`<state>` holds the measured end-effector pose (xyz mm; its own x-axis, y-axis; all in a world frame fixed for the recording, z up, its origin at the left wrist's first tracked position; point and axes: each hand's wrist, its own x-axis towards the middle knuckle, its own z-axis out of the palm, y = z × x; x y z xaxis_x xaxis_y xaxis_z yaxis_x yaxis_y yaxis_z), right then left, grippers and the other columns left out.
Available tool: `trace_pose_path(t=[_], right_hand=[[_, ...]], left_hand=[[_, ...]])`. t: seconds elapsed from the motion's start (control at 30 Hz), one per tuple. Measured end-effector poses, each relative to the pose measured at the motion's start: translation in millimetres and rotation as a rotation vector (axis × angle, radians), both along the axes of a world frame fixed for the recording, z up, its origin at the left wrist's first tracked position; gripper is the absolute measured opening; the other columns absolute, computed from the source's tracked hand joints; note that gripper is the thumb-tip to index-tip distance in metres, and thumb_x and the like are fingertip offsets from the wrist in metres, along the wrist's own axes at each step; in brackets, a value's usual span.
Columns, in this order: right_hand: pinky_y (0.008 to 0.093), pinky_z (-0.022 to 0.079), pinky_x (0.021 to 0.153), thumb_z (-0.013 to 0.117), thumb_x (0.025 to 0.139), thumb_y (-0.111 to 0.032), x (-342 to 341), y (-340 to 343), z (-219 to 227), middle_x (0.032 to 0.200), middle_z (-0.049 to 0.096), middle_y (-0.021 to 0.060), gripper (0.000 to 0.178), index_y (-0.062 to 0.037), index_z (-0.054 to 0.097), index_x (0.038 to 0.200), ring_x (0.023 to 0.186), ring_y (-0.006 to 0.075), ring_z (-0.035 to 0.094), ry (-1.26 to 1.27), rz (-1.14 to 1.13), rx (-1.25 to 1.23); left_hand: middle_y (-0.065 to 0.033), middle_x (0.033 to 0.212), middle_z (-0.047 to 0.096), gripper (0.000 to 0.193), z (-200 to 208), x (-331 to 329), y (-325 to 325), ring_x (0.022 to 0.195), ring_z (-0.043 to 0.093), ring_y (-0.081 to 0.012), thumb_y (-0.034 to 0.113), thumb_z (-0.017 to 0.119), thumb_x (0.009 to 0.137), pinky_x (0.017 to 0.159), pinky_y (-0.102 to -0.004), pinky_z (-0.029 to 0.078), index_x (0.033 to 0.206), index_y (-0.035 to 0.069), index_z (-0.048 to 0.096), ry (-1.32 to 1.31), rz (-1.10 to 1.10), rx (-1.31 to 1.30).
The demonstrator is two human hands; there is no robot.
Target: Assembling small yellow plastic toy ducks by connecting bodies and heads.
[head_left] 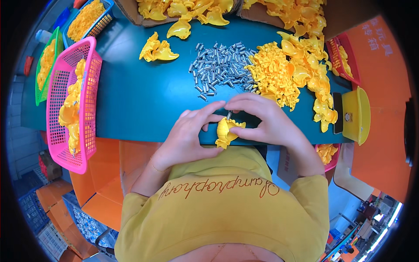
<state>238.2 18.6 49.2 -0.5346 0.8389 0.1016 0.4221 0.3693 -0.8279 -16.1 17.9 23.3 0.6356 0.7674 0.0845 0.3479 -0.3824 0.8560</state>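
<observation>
Between my two hands, over the table's near edge, is a curved yellow plastic part (225, 131) with a small silver metal cylinder (229, 115) standing out of its top. My left hand (187, 133) curls round the part's left side, thumb at its lower end and index fingertip near the cylinder. With its thumb pressed on the part's right side, my right hand (266, 118) has its index finger bent over the cylinder's top. Beyond them lies a loose heap of metal cylinders (222, 65), and right of that a pile of small yellow plastic pieces (273, 72).
A pink basket (96, 83) with yellow parts stands at the left edge, beside a green basket (54, 37) and a blue one (109, 6). Larger yellow shells (305, 72) spread along the right. A yellow bin (357, 115) sits at the right edge; cardboard boxes (262, 18) are at the back.
</observation>
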Motion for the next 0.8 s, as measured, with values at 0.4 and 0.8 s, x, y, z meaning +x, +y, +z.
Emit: trace_pose_path(t=[0.4, 0.8], right_hand=[[0.0393, 0.053, 0.089, 0.082, 0.083, -0.004, 10, -50, -14, 0.112, 0.075, 0.0085, 0.023, -0.0071, 0.077, 0.105, 0.103, 0.0291, 0.068, -0.138, -0.471, 0.345], [0.0413, 0.051, 0.09, 0.076, 0.088, -0.005, 39, -57, -17, 0.109, 0.068, 0.0075, 0.018, -0.0089, 0.076, 0.106, 0.104, 0.0302, 0.061, -0.486, -0.604, 0.536]], left_hand=[[0.0001, 0.106, 0.072, 0.074, -7, 4, 0, 0.08, 0.058, -0.0163, 0.02, 0.093, 0.061, 0.084, -0.0312, 0.043, 0.132, 0.015, 0.071, -0.019, -0.018, 0.14], [0.0002, 0.11, 0.072, 0.073, -4, 7, -3, 0.079, 0.058, -0.0161, 0.021, 0.092, 0.062, 0.086, -0.0311, 0.044, 0.132, 0.016, 0.071, 0.036, 0.028, 0.094]])
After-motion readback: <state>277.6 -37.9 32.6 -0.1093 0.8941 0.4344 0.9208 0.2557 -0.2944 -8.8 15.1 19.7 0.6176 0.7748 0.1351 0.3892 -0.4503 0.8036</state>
